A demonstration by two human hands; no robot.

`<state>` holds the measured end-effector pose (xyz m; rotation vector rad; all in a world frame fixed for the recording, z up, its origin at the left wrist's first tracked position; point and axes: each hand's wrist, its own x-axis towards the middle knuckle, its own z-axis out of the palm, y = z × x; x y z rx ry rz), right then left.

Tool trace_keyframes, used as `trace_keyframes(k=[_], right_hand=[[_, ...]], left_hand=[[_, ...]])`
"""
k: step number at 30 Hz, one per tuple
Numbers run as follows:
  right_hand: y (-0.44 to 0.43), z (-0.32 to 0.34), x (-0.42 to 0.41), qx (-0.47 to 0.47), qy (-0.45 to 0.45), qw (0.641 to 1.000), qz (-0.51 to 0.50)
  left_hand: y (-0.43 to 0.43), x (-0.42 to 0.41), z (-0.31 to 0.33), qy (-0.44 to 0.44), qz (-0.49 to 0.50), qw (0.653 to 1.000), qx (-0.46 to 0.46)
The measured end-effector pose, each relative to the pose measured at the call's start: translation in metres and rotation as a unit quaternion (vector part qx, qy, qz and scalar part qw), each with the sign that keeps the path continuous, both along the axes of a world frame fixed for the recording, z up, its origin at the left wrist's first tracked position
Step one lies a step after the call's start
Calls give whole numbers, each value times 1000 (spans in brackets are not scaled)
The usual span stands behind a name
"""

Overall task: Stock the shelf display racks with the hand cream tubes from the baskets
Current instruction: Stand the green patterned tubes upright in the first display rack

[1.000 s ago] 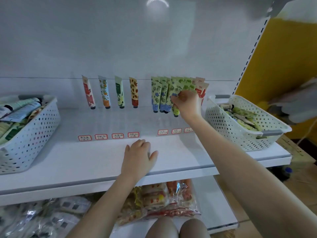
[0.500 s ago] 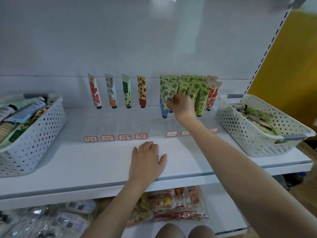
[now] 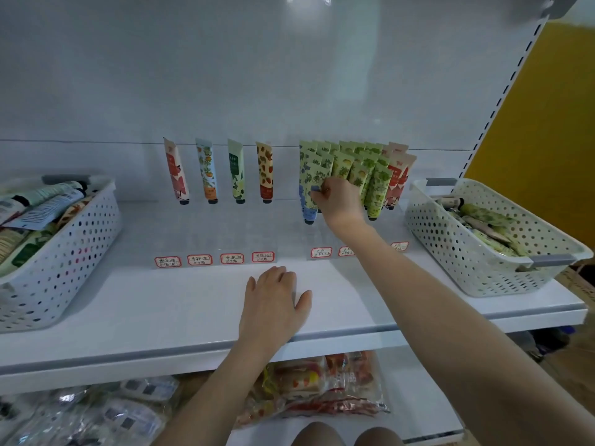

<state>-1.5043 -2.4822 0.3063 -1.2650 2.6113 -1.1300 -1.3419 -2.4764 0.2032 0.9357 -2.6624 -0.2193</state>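
My right hand (image 3: 338, 201) reaches into the right display rack and pinches a green and blue flowered hand cream tube (image 3: 309, 188) at the front of its row. Beside it stand rows of green tubes (image 3: 373, 185) and red tubes (image 3: 396, 178). In the left rack, single tubes stand apart: a red one (image 3: 176, 172), an orange-fruit one (image 3: 207, 170), a green one (image 3: 237, 170) and a strawberry one (image 3: 265, 170). My left hand (image 3: 273, 304) rests flat on the white shelf (image 3: 161, 304), fingers straight.
A white perforated basket (image 3: 476, 252) with green tubes sits at the shelf's right end. Another white basket (image 3: 61, 252) full of mixed tubes sits at the left end. Price labels (image 3: 231, 258) line the rack fronts. Packaged snacks (image 3: 322, 387) lie on the lower shelf.
My right hand has shifted left from the green tubes to the blue-flowered row at the front. The view has turned slightly to the right. My left hand stays flat on the shelf.
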Motion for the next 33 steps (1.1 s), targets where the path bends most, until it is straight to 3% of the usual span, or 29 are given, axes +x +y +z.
trace_keyframes(k=[24, 33], right_hand=[[7, 0, 2, 1, -26, 1000, 6], [52, 9, 6, -17, -40, 999, 28]], left_hand=[[1, 1, 3, 23, 0, 1000, 14], [11, 4, 22, 46, -18, 998, 50]])
